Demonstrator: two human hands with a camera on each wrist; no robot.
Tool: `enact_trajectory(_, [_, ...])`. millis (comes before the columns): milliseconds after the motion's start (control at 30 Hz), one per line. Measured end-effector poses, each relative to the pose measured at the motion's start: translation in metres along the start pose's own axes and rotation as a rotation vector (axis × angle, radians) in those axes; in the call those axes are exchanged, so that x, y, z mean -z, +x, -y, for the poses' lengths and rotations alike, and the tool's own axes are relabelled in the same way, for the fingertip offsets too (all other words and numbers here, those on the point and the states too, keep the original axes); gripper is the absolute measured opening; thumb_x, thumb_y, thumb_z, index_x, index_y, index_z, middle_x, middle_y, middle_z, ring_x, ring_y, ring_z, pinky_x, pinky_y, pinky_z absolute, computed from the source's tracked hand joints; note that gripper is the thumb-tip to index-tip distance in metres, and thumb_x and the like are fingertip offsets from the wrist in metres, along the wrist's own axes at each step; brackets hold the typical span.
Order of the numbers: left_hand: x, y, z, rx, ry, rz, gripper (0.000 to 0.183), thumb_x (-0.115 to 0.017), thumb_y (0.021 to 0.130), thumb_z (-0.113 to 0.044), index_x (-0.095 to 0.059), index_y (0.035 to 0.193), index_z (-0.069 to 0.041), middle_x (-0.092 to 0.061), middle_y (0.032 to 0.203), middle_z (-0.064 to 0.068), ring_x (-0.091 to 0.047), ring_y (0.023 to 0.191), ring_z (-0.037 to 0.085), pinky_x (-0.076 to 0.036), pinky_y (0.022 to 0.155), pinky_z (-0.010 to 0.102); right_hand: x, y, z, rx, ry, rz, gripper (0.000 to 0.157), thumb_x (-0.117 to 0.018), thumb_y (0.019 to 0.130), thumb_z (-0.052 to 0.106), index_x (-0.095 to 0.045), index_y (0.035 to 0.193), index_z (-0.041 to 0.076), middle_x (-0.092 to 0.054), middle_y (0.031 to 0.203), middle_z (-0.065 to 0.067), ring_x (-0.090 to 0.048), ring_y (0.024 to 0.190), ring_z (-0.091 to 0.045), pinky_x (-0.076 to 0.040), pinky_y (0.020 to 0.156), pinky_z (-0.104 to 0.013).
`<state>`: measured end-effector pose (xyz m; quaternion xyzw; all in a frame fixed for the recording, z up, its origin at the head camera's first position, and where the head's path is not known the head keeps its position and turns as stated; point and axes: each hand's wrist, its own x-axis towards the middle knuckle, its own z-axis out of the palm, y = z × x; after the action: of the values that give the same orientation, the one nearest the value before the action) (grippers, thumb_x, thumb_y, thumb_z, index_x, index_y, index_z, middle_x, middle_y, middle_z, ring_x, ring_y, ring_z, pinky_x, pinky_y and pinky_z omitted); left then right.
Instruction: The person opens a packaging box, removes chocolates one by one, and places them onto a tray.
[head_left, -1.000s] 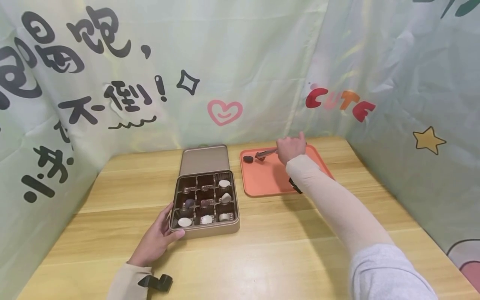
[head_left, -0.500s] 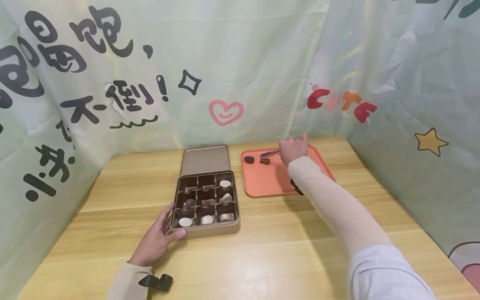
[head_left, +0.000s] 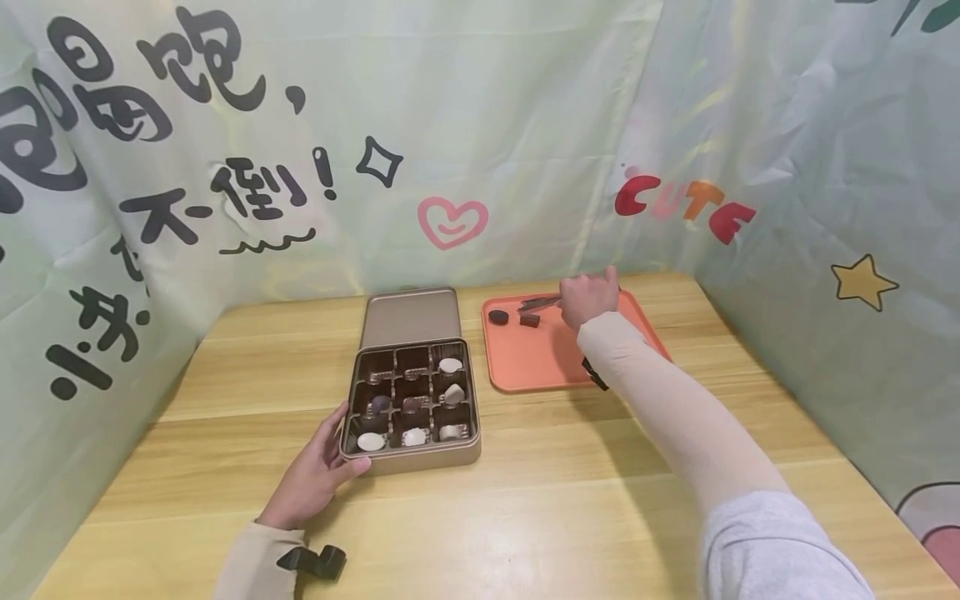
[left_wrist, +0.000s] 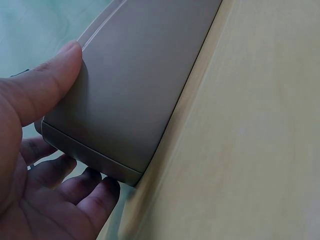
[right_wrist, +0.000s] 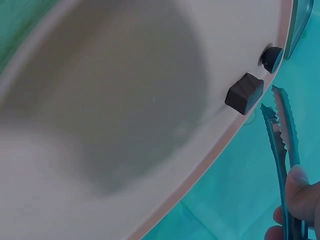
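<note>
My left hand (head_left: 311, 483) grips the near left corner of a brown tin box (head_left: 442, 460), thumb on its front wall (left_wrist: 135, 85) and fingers at its left side. White and dark chocolate-like pieces sit in several compartments of its divided insert. With my right hand (head_left: 588, 300) I hold metal serrated tongs (head_left: 539, 302) over the back of an orange tray (head_left: 525, 367). The tongs' tips stand slightly apart with nothing between them, close behind a dark block-shaped chocolate (head_left: 529, 320). A round dark chocolate (head_left: 498, 317) lies left of the block.
Behind the box lies its brown lid (head_left: 411, 319), left of the tray. A printed cloth backdrop (head_left: 510, 167) rises at the back and sides of the wooden table (head_left: 480, 533).
A second ago the tongs held the block chocolate tilted; it now lies on the tray, released. The tongs have lifted slightly back from it. My left hand stays on the box.
</note>
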<state>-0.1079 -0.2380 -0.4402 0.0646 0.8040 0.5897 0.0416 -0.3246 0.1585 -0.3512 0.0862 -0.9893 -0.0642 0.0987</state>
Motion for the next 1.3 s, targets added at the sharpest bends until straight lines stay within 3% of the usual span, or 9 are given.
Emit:
enact_trajectory(400, [0.002,0.000,0.000,-0.007,0.018,0.003,0.096,-0.073,0.085,-0.011,-0.007,0.155,-0.005,-0.022,0.153,0.029,-0.027,0.138,0.041,-0.032,0.108,0.037,0.008,-0.002,0.008,0.053,-0.041,-0.021,0.019,-0.073,0.087,0.034,-0.073,0.084,0.015,-0.062,0.066,-0.004,-0.058,0.067,-0.027,-0.042,0.080,-0.048])
enact_trajectory(667, [0.001,0.001,0.001,-0.022,-0.023,0.015,0.094,-0.072,0.086,-0.009,-0.008,0.154,-0.004,-0.019,0.154,0.029,-0.024,0.140,0.042,-0.031,0.108,0.035,0.012,-0.004,0.019,0.108,-0.019,-0.120,0.032,-0.071,0.089,0.033,-0.068,0.102,0.004,-0.070,0.091,-0.014,-0.066,0.086,-0.032,-0.054,0.083,-0.049])
enact_trajectory(933, [0.001,0.001,0.000,-0.037,-0.007,0.009,0.089,-0.072,0.085,-0.009,-0.013,0.152,-0.001,-0.013,0.156,0.028,-0.022,0.139,0.045,-0.027,0.109,0.036,0.019,-0.008,0.031,0.137,0.000,-0.159,0.033,-0.064,0.093,0.039,-0.066,0.102,0.007,-0.069,0.088,-0.011,-0.065,0.083,-0.030,-0.054,0.077,-0.046])
enact_trajectory(1033, [0.001,0.001,0.001,-0.051,0.000,0.010,0.077,-0.072,0.086,-0.008,-0.024,0.145,0.001,-0.004,0.158,0.026,-0.021,0.138,0.047,-0.029,0.108,0.036,0.020,-0.010,0.035,0.162,0.005,-0.188,0.035,-0.062,0.093,0.043,-0.067,0.098,0.009,-0.068,0.084,-0.009,-0.065,0.078,-0.028,-0.054,0.073,-0.045])
enact_trajectory(1133, [0.001,0.000,0.002,-0.063,-0.009,0.015,0.056,-0.071,0.086,-0.006,-0.035,0.128,0.004,0.001,0.159,0.024,-0.020,0.138,0.049,-0.032,0.106,0.034,0.018,-0.011,0.039,0.199,0.012,-0.214,0.037,-0.062,0.092,0.047,-0.067,0.095,0.010,-0.066,0.079,-0.007,-0.063,0.073,-0.026,-0.053,0.070,-0.044])
enact_trajectory(1300, [0.000,0.000,0.003,-0.066,-0.033,0.004,0.039,-0.071,0.085,-0.005,-0.038,0.104,0.002,0.000,0.160,0.022,-0.021,0.137,0.050,-0.038,0.103,0.036,0.016,-0.014,0.048,0.285,0.009,-0.219,0.039,-0.063,0.090,0.050,-0.067,0.095,0.012,-0.062,0.073,-0.003,-0.061,0.066,-0.023,-0.052,0.064,-0.041])
